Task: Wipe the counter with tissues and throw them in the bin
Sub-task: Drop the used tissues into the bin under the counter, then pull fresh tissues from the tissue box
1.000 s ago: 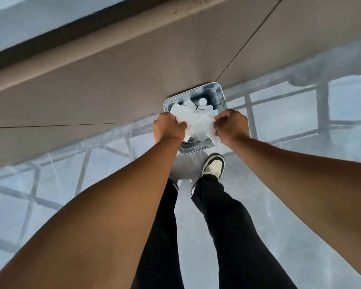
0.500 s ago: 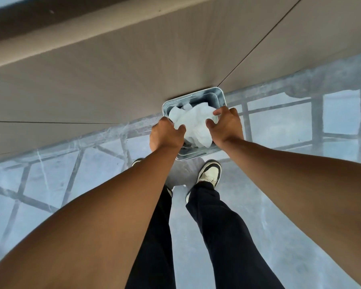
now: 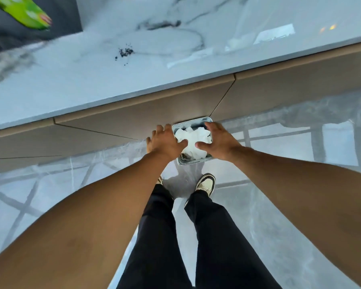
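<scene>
With both the left hand (image 3: 165, 142) and right hand (image 3: 219, 142) spread above the bin (image 3: 193, 161), tissues (image 3: 193, 140) appear discarded; dark crumbs (image 3: 125, 52) on the far counter (image 3: 92, 80) likely need wiping.

A green packet (image 3: 27, 12) lies top left; pale shoe (image 3: 205, 184) on grey floor (image 3: 300, 147).

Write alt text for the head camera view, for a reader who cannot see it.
Seen from above, a person's left hand and right hand hover open over white tissues lying in a small bin on the floor against the cabinets. Dark crumbs lie on the marble counter above.
</scene>
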Demonstrator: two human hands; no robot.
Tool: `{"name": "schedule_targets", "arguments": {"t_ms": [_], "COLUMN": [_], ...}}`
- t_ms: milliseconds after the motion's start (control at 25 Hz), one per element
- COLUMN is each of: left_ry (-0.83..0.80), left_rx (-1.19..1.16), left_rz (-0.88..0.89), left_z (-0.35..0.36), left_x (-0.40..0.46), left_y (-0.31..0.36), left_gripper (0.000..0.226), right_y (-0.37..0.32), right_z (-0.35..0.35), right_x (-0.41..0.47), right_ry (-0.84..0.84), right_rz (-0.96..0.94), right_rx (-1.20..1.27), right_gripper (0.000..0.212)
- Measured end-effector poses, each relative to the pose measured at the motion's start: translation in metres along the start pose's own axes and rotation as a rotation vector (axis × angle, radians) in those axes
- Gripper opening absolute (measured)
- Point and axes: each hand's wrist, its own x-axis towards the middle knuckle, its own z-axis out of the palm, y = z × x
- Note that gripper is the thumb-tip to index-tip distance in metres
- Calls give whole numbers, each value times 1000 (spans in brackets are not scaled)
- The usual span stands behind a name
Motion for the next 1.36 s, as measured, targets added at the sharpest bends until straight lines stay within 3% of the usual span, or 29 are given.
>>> {"name": "schedule_targets", "arguments": {"t_ms": [360,560,720,1040,1360], "left_ry": [154,267,299,400,434], "left_rx": [1,62,69,90,151], "left_rz": [-17,-57,-59,-30,127], "left_z": [-81,-124,-159,-224,-263], "left_x": [-118,-159,-169,-167,-152], "left_y": [2,-16,-26,-35,2], "left_gripper": [81,81,83,87,86], "right_y": [-87,-141,-172,-222,-228], "right_z": [-89,-111,-123,-164,-202], "right_x": [-79,-103,-114,-133,-145], "right_ry": [-26,-23,-39,92,264], "right_rz": [-109,-188,-190,-206,-113], "right_rx": [-263,-252,-346,-384,-394], "right_gripper": [89,82,84,85,82]}}
